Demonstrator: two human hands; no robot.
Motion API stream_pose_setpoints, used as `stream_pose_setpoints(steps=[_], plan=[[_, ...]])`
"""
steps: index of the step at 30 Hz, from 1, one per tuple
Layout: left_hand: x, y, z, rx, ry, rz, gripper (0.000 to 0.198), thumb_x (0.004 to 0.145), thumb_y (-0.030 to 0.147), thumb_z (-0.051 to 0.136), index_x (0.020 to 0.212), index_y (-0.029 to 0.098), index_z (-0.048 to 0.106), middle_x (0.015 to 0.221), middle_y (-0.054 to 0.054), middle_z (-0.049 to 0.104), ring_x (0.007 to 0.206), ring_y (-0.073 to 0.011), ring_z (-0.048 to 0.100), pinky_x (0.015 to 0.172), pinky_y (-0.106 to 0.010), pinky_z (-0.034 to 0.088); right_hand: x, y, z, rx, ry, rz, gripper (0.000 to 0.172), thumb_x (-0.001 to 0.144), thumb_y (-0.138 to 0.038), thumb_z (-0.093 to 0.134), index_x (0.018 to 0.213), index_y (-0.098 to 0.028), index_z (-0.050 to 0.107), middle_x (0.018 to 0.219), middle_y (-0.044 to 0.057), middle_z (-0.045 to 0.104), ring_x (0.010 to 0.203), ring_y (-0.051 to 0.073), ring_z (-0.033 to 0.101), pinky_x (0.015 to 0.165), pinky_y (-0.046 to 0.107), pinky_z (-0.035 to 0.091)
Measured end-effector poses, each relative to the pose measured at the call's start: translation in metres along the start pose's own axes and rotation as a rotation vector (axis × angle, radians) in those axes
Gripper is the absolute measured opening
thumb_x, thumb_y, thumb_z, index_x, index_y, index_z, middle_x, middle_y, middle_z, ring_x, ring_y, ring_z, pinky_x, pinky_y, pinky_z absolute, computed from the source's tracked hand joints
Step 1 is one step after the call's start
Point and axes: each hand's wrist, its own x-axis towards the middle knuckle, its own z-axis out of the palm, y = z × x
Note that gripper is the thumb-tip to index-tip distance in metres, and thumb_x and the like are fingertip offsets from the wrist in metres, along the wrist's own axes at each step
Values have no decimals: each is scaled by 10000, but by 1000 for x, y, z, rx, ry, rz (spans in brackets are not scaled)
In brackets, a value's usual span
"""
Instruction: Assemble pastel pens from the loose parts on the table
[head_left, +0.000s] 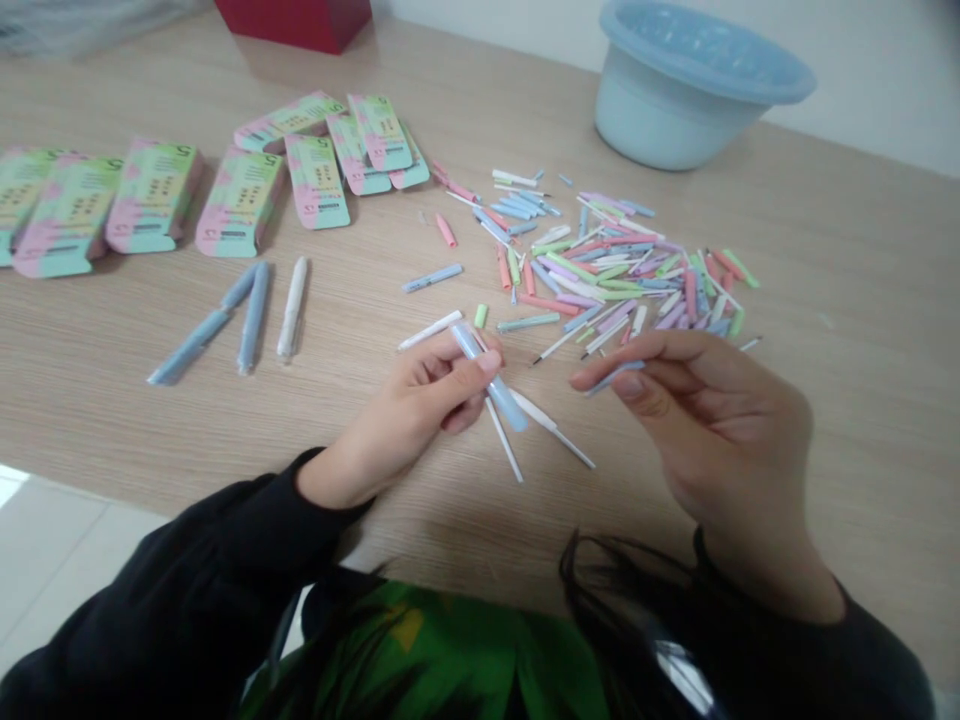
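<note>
My left hand (427, 400) is closed, pinching a light blue pen barrel (508, 403) between thumb and fingers. A thin white refill (504, 443) sticks out below that hand; whether it is gripped or lies on the table, I cannot tell. Just right of the barrel is a white pen part (534, 410) with a thin stem. My right hand (724, 415), raised to the right, pinches a small, slim blue pen piece (616, 375) between thumb and fingertips. Beyond both hands spreads a heap of loose pen parts (622, 265) in pink, green, white, blue and purple.
Two blue pens (255, 320) and a white pen (293, 310) lie on the left. Several pastel boxes (154, 195) line the table behind them. A light blue basin (660, 110) stands at the back right, a red box (296, 20) at the back.
</note>
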Motion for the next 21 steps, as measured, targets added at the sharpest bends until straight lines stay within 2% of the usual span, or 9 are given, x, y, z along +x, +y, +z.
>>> stream_pose_setpoints(steps=[1,3,6,9,13,16,21], plan=[[0,0,1,-67,-20,-30,225,880,363,780,836,179,659,655,39,645,417,-38,371,418,-189,248,-1,2,1,1,-12,3,76,942,-207,717,985,-269,710,928,5,819,849,195,784,747,327,619],[0,1,3,-152,-75,-87,270,869,311,792,784,177,574,664,27,685,393,-38,440,397,-173,261,-3,5,1,26,13,5,83,947,-220,717,1004,-279,706,964,12,822,868,197,783,735,323,615],[1,-2,3,-222,-157,-168,268,876,256,780,788,167,543,766,-13,750,414,-40,531,391,-150,298,-5,8,0,63,92,27,120,946,-265,724,1056,-299,689,994,25,824,821,206,778,649,325,601],[1,-8,0,-259,-249,-194,181,900,249,759,903,171,596,805,-5,744,472,-47,571,441,-147,398,-5,9,-1,63,144,35,121,937,-300,737,1047,-302,685,980,29,825,754,203,769,615,329,598],[1,-12,-2,-113,-375,-148,191,976,249,688,1154,179,690,857,-8,745,685,-81,679,636,-165,520,-3,8,1,84,185,18,75,945,-266,726,1003,-294,687,991,23,824,860,213,791,726,340,636],[1,-12,0,-29,-408,-101,158,1014,219,634,1086,161,762,906,-17,752,808,-86,681,769,-173,534,-3,5,2,90,146,6,86,943,-238,724,995,-294,683,990,16,823,934,230,800,778,353,649],[2,-14,2,-17,-422,-89,188,1042,222,587,1053,192,772,934,-1,757,825,-81,665,765,-173,501,-5,0,2,72,78,-7,94,948,-209,707,990,-289,684,962,7,826,933,226,804,802,352,655]])
